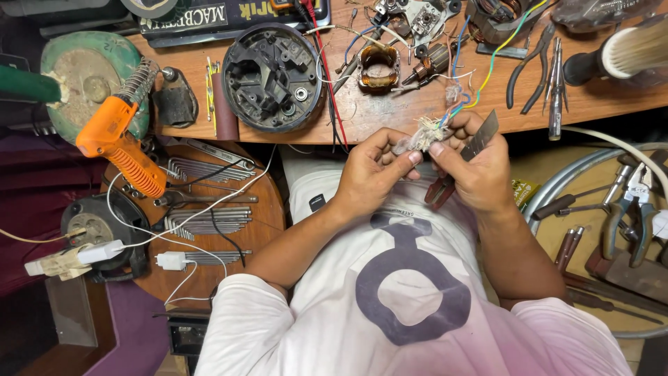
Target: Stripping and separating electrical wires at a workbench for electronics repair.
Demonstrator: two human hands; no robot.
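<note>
My left hand (372, 170) and my right hand (473, 163) meet in front of the wooden bench edge (362, 132). Between their fingertips they pinch a frayed whitish bundle of wrapping (421, 136) at the end of several coloured wires (456, 104) that run up onto the bench. My right hand also grips a flat metal blade (481, 136) with a dark red handle (438, 191) sticking out below the palm.
On the bench lie a round black motor housing (273, 76), a copper-wound stator (379, 69), black pliers (532, 66) and a brush (623, 56). At left an orange soldering gun (118, 143) rests in a stand; hex keys (209, 223) cover a round stool. More pliers (637, 205) lie at right.
</note>
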